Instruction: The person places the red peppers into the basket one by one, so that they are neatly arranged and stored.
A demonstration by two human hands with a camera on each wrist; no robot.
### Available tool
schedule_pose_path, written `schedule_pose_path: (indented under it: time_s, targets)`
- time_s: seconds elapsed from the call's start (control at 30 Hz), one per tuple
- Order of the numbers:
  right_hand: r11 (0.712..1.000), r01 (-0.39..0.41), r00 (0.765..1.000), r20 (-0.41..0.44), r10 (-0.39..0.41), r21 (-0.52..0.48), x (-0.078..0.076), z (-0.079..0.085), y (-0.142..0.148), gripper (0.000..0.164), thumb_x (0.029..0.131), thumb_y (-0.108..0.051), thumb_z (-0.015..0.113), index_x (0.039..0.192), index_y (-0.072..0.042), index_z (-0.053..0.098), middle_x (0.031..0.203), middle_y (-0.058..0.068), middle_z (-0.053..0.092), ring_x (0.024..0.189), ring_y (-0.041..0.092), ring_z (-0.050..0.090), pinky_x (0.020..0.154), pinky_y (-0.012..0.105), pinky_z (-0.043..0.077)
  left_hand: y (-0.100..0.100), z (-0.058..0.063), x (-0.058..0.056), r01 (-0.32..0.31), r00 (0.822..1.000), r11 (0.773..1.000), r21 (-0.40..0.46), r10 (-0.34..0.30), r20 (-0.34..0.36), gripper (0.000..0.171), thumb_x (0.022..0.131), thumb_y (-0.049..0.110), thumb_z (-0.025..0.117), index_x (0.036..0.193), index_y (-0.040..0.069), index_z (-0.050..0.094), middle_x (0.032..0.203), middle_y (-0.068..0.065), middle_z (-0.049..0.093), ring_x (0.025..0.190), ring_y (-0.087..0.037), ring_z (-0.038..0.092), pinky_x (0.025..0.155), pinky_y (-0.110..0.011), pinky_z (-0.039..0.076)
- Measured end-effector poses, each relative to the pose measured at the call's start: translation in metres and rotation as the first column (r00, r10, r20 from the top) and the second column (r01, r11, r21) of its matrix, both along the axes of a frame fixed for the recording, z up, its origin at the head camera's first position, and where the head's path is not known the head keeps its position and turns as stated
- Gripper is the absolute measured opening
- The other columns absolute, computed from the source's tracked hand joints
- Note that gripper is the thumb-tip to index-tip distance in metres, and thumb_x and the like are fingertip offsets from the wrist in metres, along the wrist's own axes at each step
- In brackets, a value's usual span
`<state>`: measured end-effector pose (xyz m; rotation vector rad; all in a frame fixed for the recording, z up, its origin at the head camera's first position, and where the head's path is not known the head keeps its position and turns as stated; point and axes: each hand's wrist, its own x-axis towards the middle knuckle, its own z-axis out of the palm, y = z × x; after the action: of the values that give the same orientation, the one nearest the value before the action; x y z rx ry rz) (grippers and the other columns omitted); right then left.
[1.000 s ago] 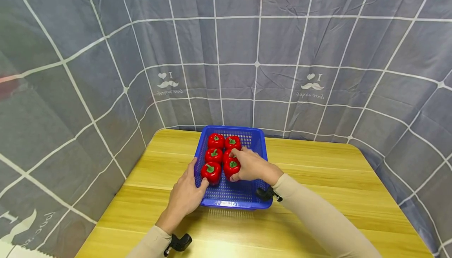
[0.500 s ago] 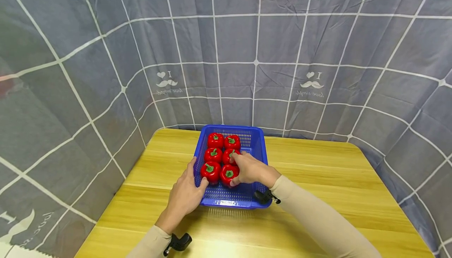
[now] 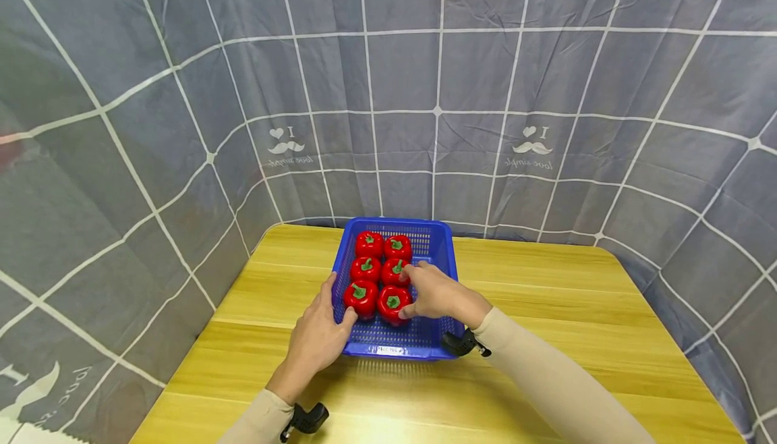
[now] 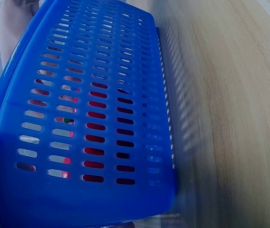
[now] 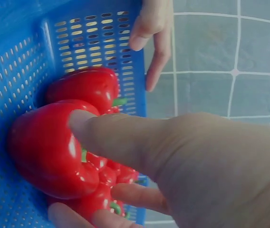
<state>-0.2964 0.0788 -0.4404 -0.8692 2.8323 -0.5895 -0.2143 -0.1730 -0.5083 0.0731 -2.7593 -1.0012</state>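
A blue perforated plastic basket (image 3: 397,349) stands on the table with several red bell peppers with green stems in two columns. My left hand (image 3: 317,333) holds the basket's left rim, thumb over the inside and fingers along the outer wall. My right hand (image 3: 442,294) is inside the basket at the right column. Its thumb lies against the right side of the nearest bell pepper (image 3: 394,306), and its fingertips are at the middle bell pepper (image 3: 394,271) behind. In the right wrist view the thumb rests over a large bell pepper (image 5: 49,149), the fingers spread apart beyond it.
The basket sits on a yellow wood-grain table (image 3: 534,295), near its back edge. A grey curtain (image 3: 400,73) with white grid lines surrounds the back and sides. In the left wrist view, the slotted basket wall (image 4: 87,118) fills much of the frame.
My right hand has brought the nearest right-column pepper down and left beside the front-left one, then loosened and drawn slightly right. My left hand has stayed on the rim.
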Motion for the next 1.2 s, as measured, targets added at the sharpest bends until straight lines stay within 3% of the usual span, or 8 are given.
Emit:
schedule_pose_path:
  time_s: [0.27,0.47,0.67,0.93,1.2]
  targets:
    - [0.996,0.020,1.000,0.022,-0.018,-0.091,0.014,0.012,0.015,0.065,0.099,-0.031,0.096,0.150,0.002,0.070,0.145,0.023,0.071,0.107,0.025,0.073,0.103,0.051,0.069,0.001,0.000,0.001,-0.003,1.000,1.000,0.008,0.003,0.009,0.083,0.113,0.035,0.063,0.184,0.010,0.029,0.178,-0.028,0.053,0.153,-0.057,0.064,0.122,-0.075,0.056]
    - [0.983,0.006,1.000,-0.001,-0.006,-0.186,0.025,0.015,0.031,0.060,0.107,-0.034,0.088,0.153,-0.001,0.069,0.148,0.021,0.068,0.124,0.038,0.079,0.104,0.052,0.070,0.003,-0.001,0.001,-0.002,1.000,1.000,0.017,0.002,0.010,0.084,0.112,0.036,0.064,0.184,0.010,0.029,0.179,-0.028,0.053,0.154,-0.057,0.064,0.122,-0.076,0.056]
    - [0.960,0.009,0.998,-0.053,-0.024,-0.281,0.033,0.013,0.045,0.050,0.109,-0.030,0.084,0.153,-0.009,0.071,0.144,0.016,0.067,0.134,0.038,0.078,0.107,0.055,0.070,0.004,0.000,0.001,-0.003,1.000,1.000,0.016,0.002,0.018,0.085,0.113,0.036,0.064,0.185,0.011,0.028,0.179,-0.028,0.052,0.155,-0.056,0.063,0.123,-0.075,0.055]
    - [0.927,0.013,0.983,-0.164,-0.081,-0.376,0.041,0.001,0.062,0.037,0.110,-0.019,0.081,0.145,-0.012,0.076,0.140,0.012,0.073,0.132,0.037,0.078,0.114,0.065,0.064,0.003,0.003,0.004,-0.001,1.000,1.000,0.013,0.000,0.026,0.084,0.113,0.036,0.063,0.185,0.010,0.027,0.180,-0.028,0.051,0.155,-0.057,0.063,0.122,-0.076,0.055]
    - [0.898,0.011,0.951,-0.272,-0.144,-0.439,0.048,-0.021,0.082,0.037,0.107,-0.009,0.082,0.144,-0.011,0.077,0.138,0.012,0.076,0.127,0.035,0.077,0.110,0.061,0.064,-0.002,0.006,0.005,0.021,0.999,1.000,0.005,-0.021,0.029,0.086,0.114,0.037,0.064,0.185,0.009,0.026,0.180,-0.030,0.049,0.158,-0.057,0.060,0.124,-0.078,0.053]
